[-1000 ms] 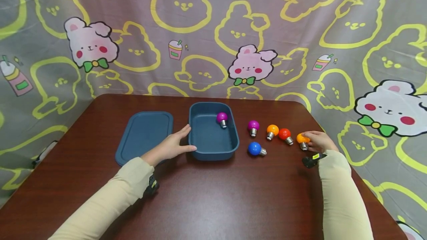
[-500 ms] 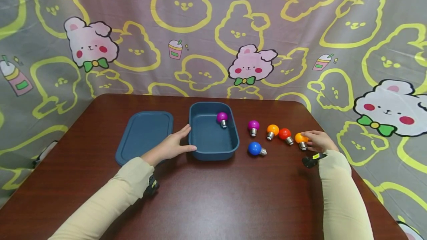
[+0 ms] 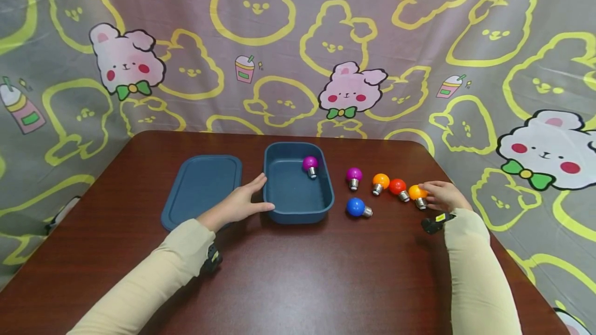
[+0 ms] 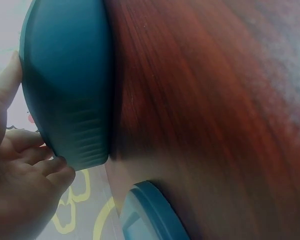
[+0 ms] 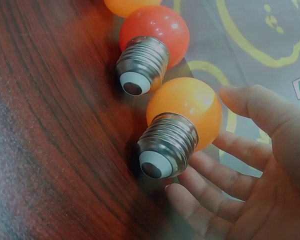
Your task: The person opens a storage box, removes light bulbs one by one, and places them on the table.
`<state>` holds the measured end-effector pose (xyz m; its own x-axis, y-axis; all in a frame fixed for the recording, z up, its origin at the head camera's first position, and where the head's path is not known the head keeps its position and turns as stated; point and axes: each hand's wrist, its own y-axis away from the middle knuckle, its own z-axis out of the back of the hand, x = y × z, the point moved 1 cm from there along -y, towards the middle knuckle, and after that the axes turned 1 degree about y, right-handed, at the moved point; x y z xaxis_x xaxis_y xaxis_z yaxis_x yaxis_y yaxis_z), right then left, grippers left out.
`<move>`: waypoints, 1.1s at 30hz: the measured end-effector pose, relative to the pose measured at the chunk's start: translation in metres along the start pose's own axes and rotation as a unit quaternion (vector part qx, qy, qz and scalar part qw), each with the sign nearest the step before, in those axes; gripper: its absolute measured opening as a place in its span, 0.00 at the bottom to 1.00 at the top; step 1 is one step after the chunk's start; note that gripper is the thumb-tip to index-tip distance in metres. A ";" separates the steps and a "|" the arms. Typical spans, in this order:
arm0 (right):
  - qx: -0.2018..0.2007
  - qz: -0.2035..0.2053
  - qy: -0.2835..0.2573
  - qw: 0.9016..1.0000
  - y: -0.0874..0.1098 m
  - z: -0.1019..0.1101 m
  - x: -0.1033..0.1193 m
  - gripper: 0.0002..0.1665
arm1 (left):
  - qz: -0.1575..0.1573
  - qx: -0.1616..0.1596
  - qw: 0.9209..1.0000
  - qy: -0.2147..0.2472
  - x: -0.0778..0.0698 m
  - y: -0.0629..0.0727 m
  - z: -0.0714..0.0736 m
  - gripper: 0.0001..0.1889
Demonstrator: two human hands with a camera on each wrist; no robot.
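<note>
In the head view my left hand [image 3: 237,207] touches the left side of a dark blue box [image 3: 298,218], thumb and fingers spread apart along its rim. One purple light bulb [image 3: 310,164] lies inside. At the far right of the row, my right hand [image 3: 444,196] is beside an orange bulb [image 3: 417,193]. In the right wrist view the thumb [image 5: 245,100] is right at this bulb's globe, and the other fingers [image 5: 225,175] reach behind and below it. A red bulb [image 3: 398,187] lies just left of it, close by.
Further left on the brown table [image 3: 298,278] lie another orange bulb [image 3: 381,181], a second purple bulb [image 3: 354,176] and a blue bulb [image 3: 356,207]. The box's flat lid [image 3: 205,185] rests left of the box. A patterned curtain [image 3: 288,56] hangs behind the table.
The orange bulb by my right hand has shifted a little left, closer to the red bulb, while that hand has barely moved. My left hand and the box stay in place.
</note>
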<state>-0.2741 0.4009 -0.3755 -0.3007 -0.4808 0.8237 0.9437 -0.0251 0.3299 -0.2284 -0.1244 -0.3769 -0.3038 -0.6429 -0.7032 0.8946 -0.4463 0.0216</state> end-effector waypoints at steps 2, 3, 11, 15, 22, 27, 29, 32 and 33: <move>0.001 0.004 0.002 1.000 -0.001 0.000 -0.001 0.39 | 0.001 0.000 1.000 -0.001 0.000 0.000 0.000 0.44; 0.001 0.004 0.001 1.000 -0.002 0.000 -0.001 0.39 | 0.000 -0.001 1.000 -0.002 0.000 0.000 -0.001 0.44; -0.006 -0.001 0.017 1.000 -0.003 0.000 -0.001 0.40 | 0.000 -0.001 1.000 0.000 0.000 0.000 -0.001 0.44; -0.013 0.006 0.017 1.000 -0.005 0.003 -0.001 0.39 | -0.001 0.000 1.000 0.001 -0.001 0.000 -0.001 0.44; -0.040 0.019 0.059 0.997 0.007 0.005 0.031 0.45 | 0.002 -0.001 1.000 0.003 -0.002 0.000 -0.001 0.44; -0.055 0.090 0.090 0.990 0.009 0.004 0.071 0.42 | -0.001 -0.001 1.000 0.002 -0.002 0.001 -0.001 0.44; -0.055 0.111 0.096 0.988 0.009 0.000 0.088 0.41 | 0.001 -0.001 1.000 0.001 -0.002 0.001 0.000 0.45; -0.046 0.136 0.080 0.986 0.009 -0.010 0.114 0.39 | 0.003 0.000 1.000 0.001 -0.002 0.001 0.000 0.46; -0.042 0.145 0.073 0.986 0.009 -0.015 0.123 0.38 | 0.003 0.001 1.000 0.001 -0.002 0.001 0.000 0.46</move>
<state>-0.3009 0.3286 -0.2786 -0.0002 -0.5993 0.8005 0.9970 0.0617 0.0465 -0.2269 -0.1232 -0.3755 -0.2979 -0.6439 -0.7048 0.8959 -0.4435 0.0265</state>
